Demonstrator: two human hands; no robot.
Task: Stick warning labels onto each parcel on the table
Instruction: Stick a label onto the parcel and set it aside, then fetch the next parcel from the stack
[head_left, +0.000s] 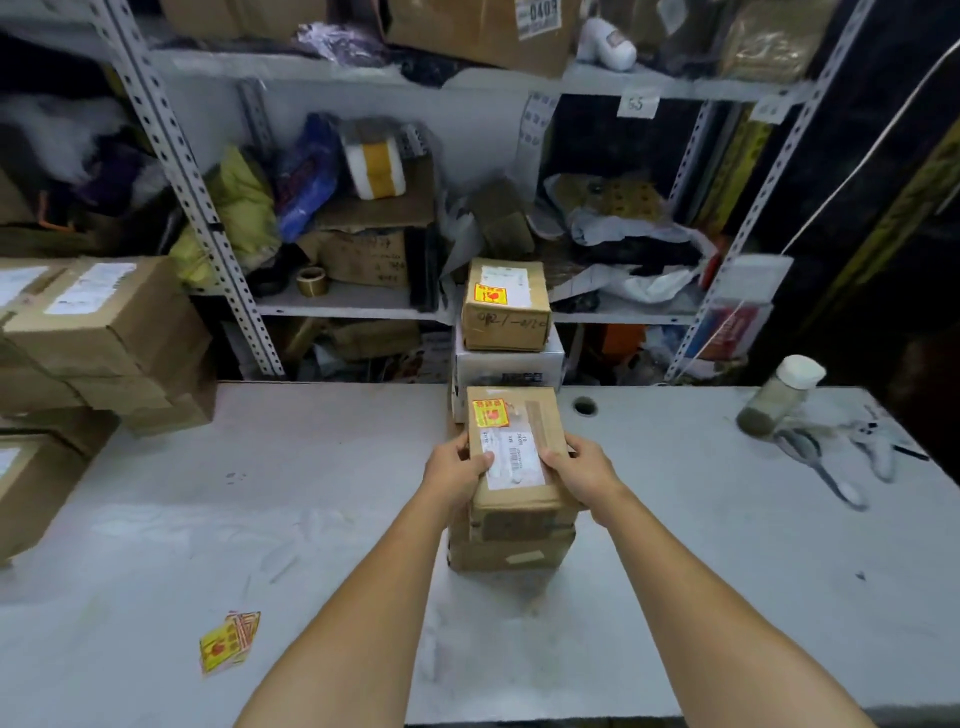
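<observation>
Brown cardboard parcel (517, 452), yellow warning label (491, 413) already on, sits gripped between left hand (457, 473) and right hand (579, 475); probably best kept level, thumbs off label.

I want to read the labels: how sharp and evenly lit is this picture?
Head view: wide-angle distortion bows the shelf uprights; corners fall dark; the shipping label on the held parcel is soft, print unreadable; the scissors look smeared.
</observation>
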